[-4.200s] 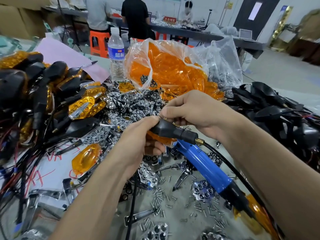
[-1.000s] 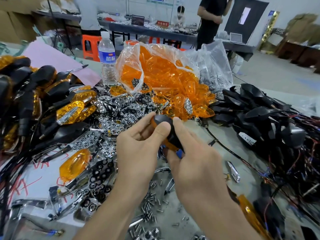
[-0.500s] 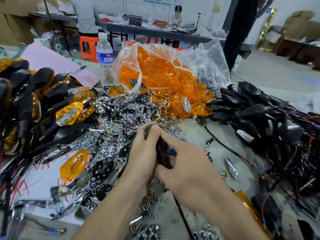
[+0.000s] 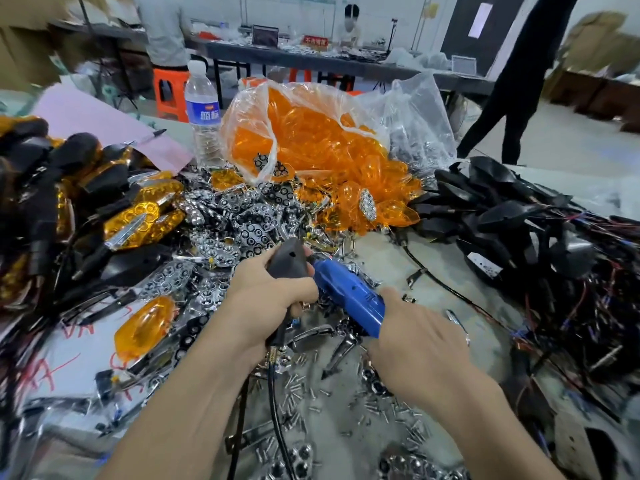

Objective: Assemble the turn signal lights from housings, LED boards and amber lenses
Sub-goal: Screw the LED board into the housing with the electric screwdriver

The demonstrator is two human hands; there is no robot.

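Observation:
My left hand (image 4: 273, 299) grips a black turn signal housing (image 4: 289, 259) above the table's middle, its stalk and wire hanging below the fist. My right hand (image 4: 419, 336) holds the rear end of a blue electric screwdriver (image 4: 349, 294), whose front end meets the housing. A clear bag of amber lenses (image 4: 322, 150) lies behind. Chrome LED reflector boards (image 4: 239, 233) are heaped in front of the bag. Bare black housings with wires (image 4: 519, 216) pile up on the right. Finished lights with amber lenses (image 4: 138, 216) lie on the left.
Loose screws (image 4: 346, 393) are scattered on the table near me. One amber lens (image 4: 145, 323) lies at left. A water bottle (image 4: 202, 116) stands behind the boards, beside a pink sheet (image 4: 97, 123). People stand at benches in the background.
Both hands were wrapped round the housing half a second ago. Now my right hand has shifted down to the blue screwdriver, which has come into view against the housing held in my left hand.

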